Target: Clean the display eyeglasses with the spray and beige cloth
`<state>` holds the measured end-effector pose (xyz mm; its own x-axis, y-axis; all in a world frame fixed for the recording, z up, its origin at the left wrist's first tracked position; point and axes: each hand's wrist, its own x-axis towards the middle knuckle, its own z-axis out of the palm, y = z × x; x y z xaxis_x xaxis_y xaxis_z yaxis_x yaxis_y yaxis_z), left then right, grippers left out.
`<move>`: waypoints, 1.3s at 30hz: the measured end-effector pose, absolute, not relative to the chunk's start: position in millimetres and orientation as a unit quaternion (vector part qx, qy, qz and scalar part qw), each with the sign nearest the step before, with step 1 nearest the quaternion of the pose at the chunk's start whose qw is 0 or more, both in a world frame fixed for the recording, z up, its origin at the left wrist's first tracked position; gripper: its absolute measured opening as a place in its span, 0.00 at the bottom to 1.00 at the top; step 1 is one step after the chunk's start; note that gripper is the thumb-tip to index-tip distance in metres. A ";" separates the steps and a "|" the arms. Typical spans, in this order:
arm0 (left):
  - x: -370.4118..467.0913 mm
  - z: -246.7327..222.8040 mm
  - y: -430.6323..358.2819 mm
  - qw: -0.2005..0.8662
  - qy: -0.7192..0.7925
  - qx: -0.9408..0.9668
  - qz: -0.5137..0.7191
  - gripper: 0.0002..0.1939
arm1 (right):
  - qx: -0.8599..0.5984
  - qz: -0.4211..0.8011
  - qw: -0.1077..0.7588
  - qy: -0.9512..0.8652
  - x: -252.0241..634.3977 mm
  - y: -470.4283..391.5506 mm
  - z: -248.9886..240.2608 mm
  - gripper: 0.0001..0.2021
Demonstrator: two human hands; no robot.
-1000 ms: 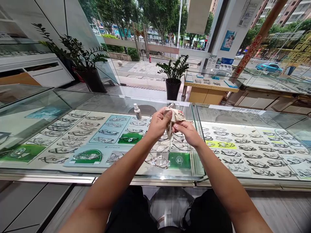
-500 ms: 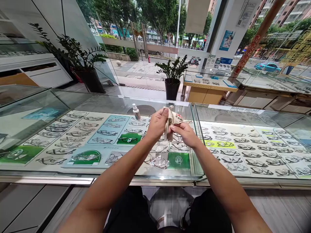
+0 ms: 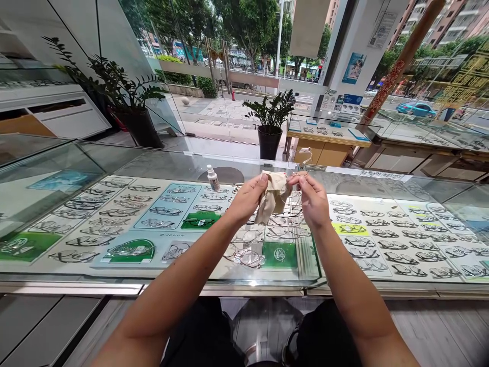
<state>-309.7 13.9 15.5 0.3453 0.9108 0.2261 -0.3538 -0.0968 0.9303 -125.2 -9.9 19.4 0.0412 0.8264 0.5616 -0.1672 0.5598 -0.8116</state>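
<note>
My left hand [image 3: 250, 196] is closed on a beige cleaning cloth [image 3: 273, 196] with zigzag edges, which hangs down above the glass counter. Thin-rimmed eyeglasses [image 3: 305, 159] stick up beside it, their fine frame pinched between the fingers of my right hand [image 3: 314, 198]. One part of the glasses seems to lie behind or inside the cloth; the exact overlap is hard to make out. A small white bottle [image 3: 213, 178] stands on the counter top, left of my hands.
Below me is a glass display counter [image 3: 160, 278] holding rows of eyeglasses, with a green card [image 3: 279, 255] among them. Potted plants [image 3: 269, 140] stand beyond it, before the glass front. A wooden display table [image 3: 324, 149] is at the back right.
My right hand has moved right and turned upward, and the glasses now show above it. The cloth hangs more open from my left hand, which has barely moved.
</note>
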 end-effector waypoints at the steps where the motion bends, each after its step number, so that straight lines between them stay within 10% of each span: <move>1: -309.9 15.5 12.1 0.620 0.265 0.552 0.490 0.28 | -0.281 0.378 0.664 -0.581 -125.2 -8.6 18.9 0.13; 25: -314.6 20.6 7.5 0.626 0.211 0.660 0.357 0.25 | -0.272 0.404 0.622 -0.613 -130.5 -8.1 14.8 0.14; 39: -296.9 8.0 -0.5 0.603 0.218 0.582 0.500 0.26 | -0.268 0.462 0.629 -0.566 -147.1 -13.3 8.0 0.10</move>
